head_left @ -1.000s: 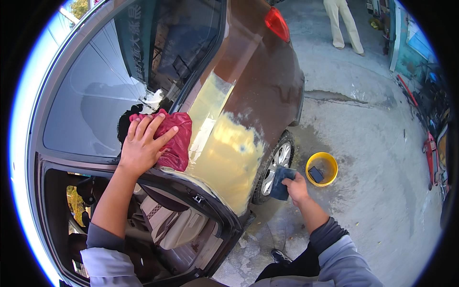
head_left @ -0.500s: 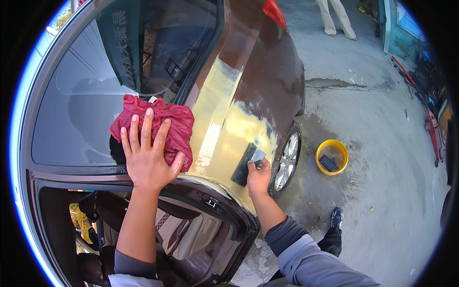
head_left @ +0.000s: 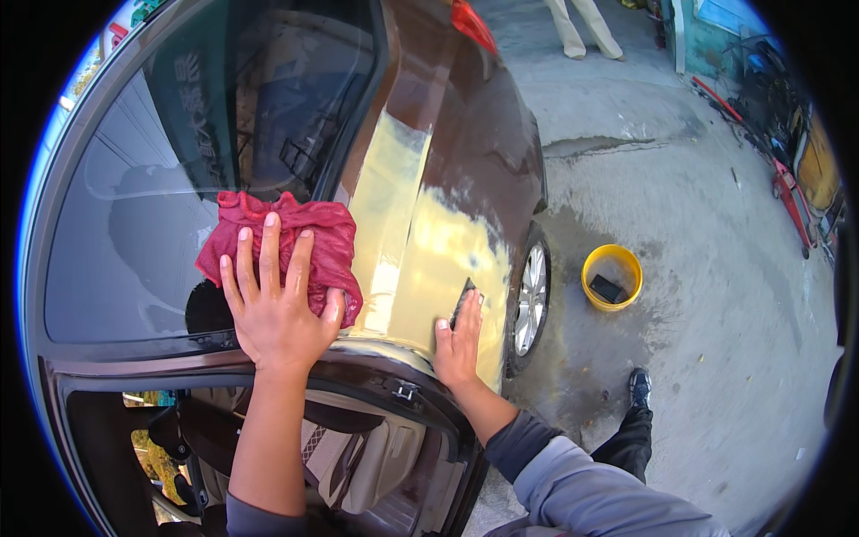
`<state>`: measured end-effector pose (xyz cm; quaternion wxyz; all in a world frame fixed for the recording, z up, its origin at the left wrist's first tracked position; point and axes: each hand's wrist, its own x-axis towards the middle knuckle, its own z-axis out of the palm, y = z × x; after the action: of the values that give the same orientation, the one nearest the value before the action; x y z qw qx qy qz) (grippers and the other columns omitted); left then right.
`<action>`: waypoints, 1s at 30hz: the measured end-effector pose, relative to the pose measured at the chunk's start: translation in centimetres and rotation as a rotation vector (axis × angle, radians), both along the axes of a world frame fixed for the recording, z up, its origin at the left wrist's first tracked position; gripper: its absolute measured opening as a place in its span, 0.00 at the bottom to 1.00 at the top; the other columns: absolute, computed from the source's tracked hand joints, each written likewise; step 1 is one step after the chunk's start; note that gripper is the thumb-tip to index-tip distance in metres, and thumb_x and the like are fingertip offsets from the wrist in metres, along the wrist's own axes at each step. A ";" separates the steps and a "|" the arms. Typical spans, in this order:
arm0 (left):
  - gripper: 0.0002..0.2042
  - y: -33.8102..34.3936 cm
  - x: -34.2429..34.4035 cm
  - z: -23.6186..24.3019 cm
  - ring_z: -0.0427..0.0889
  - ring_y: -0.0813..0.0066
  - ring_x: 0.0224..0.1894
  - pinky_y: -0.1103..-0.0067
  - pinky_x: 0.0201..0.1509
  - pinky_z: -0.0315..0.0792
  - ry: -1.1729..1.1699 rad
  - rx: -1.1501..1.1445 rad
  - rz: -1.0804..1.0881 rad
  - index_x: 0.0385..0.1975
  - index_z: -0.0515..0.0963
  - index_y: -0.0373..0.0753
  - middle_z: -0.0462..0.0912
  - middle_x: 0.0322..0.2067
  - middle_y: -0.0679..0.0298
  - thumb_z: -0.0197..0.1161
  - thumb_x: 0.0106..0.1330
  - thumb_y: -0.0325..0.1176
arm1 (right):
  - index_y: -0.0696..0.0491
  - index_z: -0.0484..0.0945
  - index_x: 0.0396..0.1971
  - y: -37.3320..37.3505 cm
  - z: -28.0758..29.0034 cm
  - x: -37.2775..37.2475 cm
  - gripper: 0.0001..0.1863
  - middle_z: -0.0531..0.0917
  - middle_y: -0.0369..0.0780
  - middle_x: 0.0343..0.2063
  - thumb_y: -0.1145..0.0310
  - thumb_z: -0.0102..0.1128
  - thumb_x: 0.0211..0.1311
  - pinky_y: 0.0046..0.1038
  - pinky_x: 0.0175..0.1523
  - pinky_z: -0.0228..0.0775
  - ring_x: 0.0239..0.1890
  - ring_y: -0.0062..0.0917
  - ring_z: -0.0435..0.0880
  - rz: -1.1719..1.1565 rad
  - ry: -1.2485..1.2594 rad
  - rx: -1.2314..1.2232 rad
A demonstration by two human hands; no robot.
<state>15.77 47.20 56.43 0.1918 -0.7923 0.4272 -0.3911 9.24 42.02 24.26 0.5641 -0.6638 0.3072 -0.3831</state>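
My left hand point(head_left: 282, 322) lies with spread fingers on a crumpled wet red cloth point(head_left: 327, 237), pressing it against the dark side window of a brown car. On the car's rear panel is a broad patch of pale yellow filler point(head_left: 434, 246), with smeared edges toward the brown paint point(head_left: 470, 148). My right hand point(head_left: 461, 345) is over the lower part of this patch. Under its fingers it holds a piece of dark sandpaper point(head_left: 463, 297) to the surface; most of the piece is hidden by the hand. The thumb sits apart from the other fingers.
A yellow bucket point(head_left: 636, 291) with water and a dark block in it stands on wet concrete beside the rear wheel point(head_left: 532, 291). The open door frame shows a beige seat point(head_left: 380, 461). Another person's legs point(head_left: 582, 27) are at the back; a red floor jack point(head_left: 792, 206) is at right.
My right hand has turned and shifted slightly left, from pinching the sandpaper's edge to lying over it. My left hand stays on the cloth. The view has shifted a little.
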 end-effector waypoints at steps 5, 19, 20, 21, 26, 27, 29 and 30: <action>0.35 0.0 0.0 -0.1 0.58 0.51 0.83 0.51 0.87 0.46 -0.011 -0.011 -0.005 0.68 0.81 0.55 0.63 0.81 0.62 0.73 0.55 0.50 | 0.70 0.37 0.82 2.1 -1.5 -1.8 0.54 0.42 0.63 0.84 0.40 0.47 0.81 0.49 0.88 0.26 0.87 0.56 0.35 0.031 0.169 0.418; 0.36 0.1 0.2 -0.4 0.61 0.51 0.82 0.51 0.86 0.50 -0.075 -0.021 -0.060 0.69 0.79 0.54 0.65 0.80 0.64 0.74 0.55 0.50 | 0.76 0.42 0.79 2.0 13.4 0.2 0.61 0.44 0.69 0.81 0.36 0.56 0.75 0.54 0.87 0.30 0.86 0.62 0.40 0.059 0.001 -0.205; 0.36 0.1 0.2 -0.4 0.60 0.51 0.82 0.51 0.86 0.50 -0.081 -0.013 -0.055 0.69 0.79 0.55 0.65 0.81 0.64 0.74 0.56 0.50 | 0.76 0.42 0.79 2.1 12.7 -0.2 0.60 0.43 0.69 0.82 0.36 0.56 0.75 0.53 0.87 0.30 0.86 0.62 0.39 0.031 -0.027 -0.272; 0.36 0.0 0.2 -0.5 0.60 0.51 0.82 0.52 0.86 0.50 -0.082 -0.010 -0.054 0.69 0.79 0.55 0.64 0.81 0.64 0.74 0.56 0.49 | 0.76 0.42 0.79 2.3 11.4 -0.8 0.60 0.43 0.69 0.82 0.37 0.56 0.75 0.53 0.87 0.30 0.86 0.62 0.39 0.095 0.015 -0.180; 0.36 -0.1 0.2 -0.5 0.60 0.51 0.82 0.52 0.86 0.50 -0.096 0.004 -0.025 0.69 0.79 0.56 0.64 0.81 0.63 0.74 0.56 0.49 | 0.74 0.38 0.80 5.6 0.4 -4.7 0.57 0.41 0.69 0.82 0.41 0.53 0.78 0.49 0.88 0.28 0.86 0.61 0.37 0.087 0.184 0.242; 0.36 -0.1 0.3 -0.4 0.60 0.51 0.82 0.52 0.86 0.50 -0.096 0.006 -0.024 0.69 0.79 0.56 0.64 0.81 0.63 0.74 0.56 0.49 | 0.74 0.38 0.81 6.4 -1.6 -5.3 0.57 0.41 0.68 0.82 0.40 0.52 0.79 0.48 0.88 0.28 0.86 0.60 0.36 0.101 0.284 0.368; 0.36 -0.1 0.3 -0.5 0.61 0.51 0.82 0.52 0.86 0.50 -0.103 0.003 -0.034 0.69 0.79 0.56 0.64 0.81 0.63 0.74 0.56 0.49 | 0.74 0.37 0.81 7.5 -4.0 -5.5 0.58 0.39 0.68 0.82 0.39 0.53 0.78 0.48 0.88 0.26 0.86 0.60 0.34 0.089 0.241 0.386; 0.36 0.0 0.3 -0.5 0.61 0.51 0.82 0.52 0.86 0.50 -0.107 0.003 -0.041 0.69 0.78 0.56 0.64 0.81 0.63 0.74 0.56 0.49 | 0.74 0.37 0.81 7.9 -4.3 -5.4 0.59 0.39 0.68 0.82 0.38 0.53 0.78 0.49 0.88 0.26 0.86 0.60 0.34 0.085 0.204 0.441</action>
<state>16.12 47.15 55.94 0.2075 -0.7611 0.4331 -0.4360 3.87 49.87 19.97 0.6771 -0.5722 0.4105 -0.2135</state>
